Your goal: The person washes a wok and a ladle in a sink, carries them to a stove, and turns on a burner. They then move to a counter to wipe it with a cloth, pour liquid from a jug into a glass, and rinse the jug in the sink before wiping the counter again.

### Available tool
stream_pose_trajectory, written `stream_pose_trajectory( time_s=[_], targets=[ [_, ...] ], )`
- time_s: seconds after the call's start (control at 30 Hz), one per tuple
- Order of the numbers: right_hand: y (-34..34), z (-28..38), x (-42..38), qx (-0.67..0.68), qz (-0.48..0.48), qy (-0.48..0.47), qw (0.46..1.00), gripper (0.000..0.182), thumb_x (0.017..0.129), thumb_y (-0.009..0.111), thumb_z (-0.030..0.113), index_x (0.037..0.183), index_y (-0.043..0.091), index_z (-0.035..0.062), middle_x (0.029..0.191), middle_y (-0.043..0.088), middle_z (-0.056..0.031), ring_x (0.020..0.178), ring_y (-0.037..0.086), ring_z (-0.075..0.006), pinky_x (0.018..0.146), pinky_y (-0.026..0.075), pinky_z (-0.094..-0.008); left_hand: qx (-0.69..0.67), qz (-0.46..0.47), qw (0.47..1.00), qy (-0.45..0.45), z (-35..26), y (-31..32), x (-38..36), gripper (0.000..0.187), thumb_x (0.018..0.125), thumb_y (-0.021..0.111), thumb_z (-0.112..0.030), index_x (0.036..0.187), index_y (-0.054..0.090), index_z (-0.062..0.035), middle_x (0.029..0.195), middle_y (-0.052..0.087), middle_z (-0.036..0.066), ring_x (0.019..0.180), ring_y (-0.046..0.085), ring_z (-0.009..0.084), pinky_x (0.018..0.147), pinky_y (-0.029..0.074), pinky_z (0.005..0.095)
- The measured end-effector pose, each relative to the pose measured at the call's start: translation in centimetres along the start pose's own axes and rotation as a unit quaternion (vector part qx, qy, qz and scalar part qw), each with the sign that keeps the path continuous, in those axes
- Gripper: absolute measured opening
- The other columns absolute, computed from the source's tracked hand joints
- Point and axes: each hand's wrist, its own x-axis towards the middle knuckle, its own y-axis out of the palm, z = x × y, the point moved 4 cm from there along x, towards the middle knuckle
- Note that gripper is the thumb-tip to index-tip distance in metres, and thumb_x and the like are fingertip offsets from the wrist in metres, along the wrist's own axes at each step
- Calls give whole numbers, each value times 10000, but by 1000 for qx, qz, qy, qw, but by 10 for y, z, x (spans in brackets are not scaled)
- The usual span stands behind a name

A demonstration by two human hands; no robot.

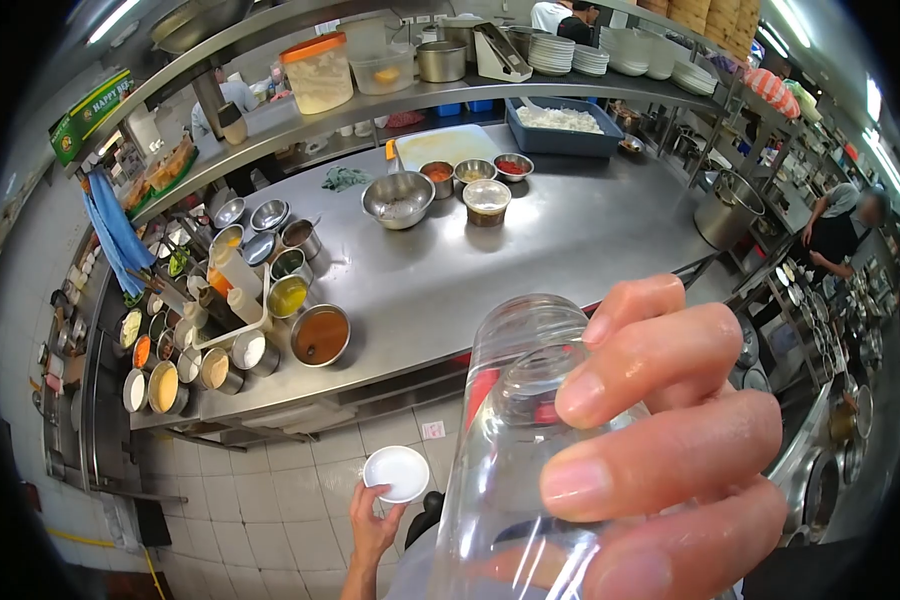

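Very close to the camera, my right hand [670, 420] has its fingers wrapped around a clear drinking glass [500, 450]. The glass is tilted, its base pointing up and away from me. Lower down, over the tiled floor, my left hand [373, 528] grips a small white bowl [400, 472] by its near edge. I see the bowl's inside from above, and nothing shows in it. The lower end of the glass runs out of the picture, so its rim is hidden.
Ahead stands a steel counter [440, 300] with a mixing bowl [398, 200], a lidded tub [486, 202] and a pot of brown sauce [321, 335]. A blue bin [560, 130] sits at the back. At right, a co-worker [838, 235] stands near stacked pans.
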Motion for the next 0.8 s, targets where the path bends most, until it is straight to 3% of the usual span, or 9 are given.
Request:
stream_pose_trajectory(
  time_s=[0.8],
  targets=[
    [2, 19, 11, -12, -14, -26, 999, 498, 707, 889, 261, 1085, 570, 309, 1043, 591, 113, 973, 551, -204, 860, 402, -423, -3, -13, 1000, 10, 8, 0, -14, 421, 675, 884, -48, 1027, 653, -31, 1127, 639, 209, 1062, 644, 390, 896, 518, 430]
  ],
)
